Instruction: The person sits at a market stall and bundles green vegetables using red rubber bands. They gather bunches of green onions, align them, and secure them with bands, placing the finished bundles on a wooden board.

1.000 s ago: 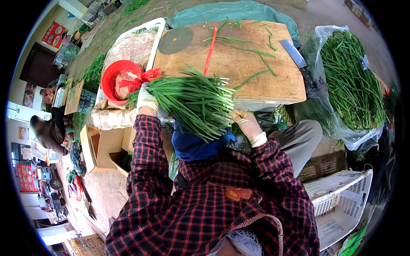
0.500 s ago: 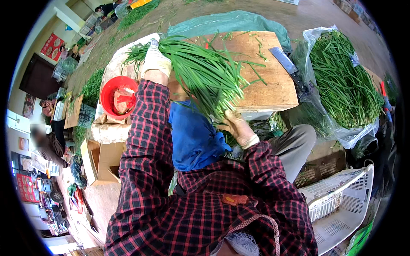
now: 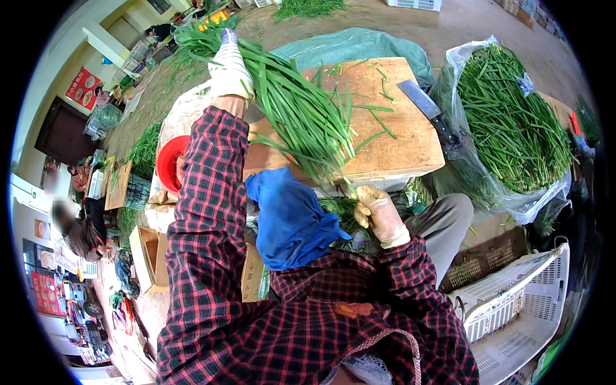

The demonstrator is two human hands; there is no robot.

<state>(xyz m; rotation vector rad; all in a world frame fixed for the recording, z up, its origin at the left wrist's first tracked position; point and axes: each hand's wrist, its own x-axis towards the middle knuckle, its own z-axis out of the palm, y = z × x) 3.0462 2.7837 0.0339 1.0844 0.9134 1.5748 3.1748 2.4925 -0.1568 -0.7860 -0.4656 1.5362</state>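
A wooden table (image 3: 404, 147) spreads at one o'clock, a few loose blades (image 3: 375, 108) strewn over it. Just past two o'clock, a clear plastic bag (image 3: 539, 204) brims with cut greens (image 3: 513, 122); a white basket (image 3: 545, 301) stands at four. Over the table's left part slants a bunch of greens (image 3: 295, 102), leaves toward eleven o'clock, pale stem ends (image 3: 343, 151) near the edge closest to the worker. A blue cloth (image 3: 292, 221) lies below. A red bowl (image 3: 168, 160) sits past nine, partly behind a checked sleeve (image 3: 208, 179). At two, a knife (image 3: 420, 99) lies along the table's right edge, untouched.

The left hand (image 3: 229, 70), at eleven o'clock, has its grip clamped around the leafy end of the bunch. The right hand (image 3: 377, 215), past three, is just beside the stem tips, fingers curled in; whether its grip pinches a stalk cannot be told. The step in hand appears to be picking over the stem ends. The next move seemingly calls for a steady left grip and a light, precise right pinch.
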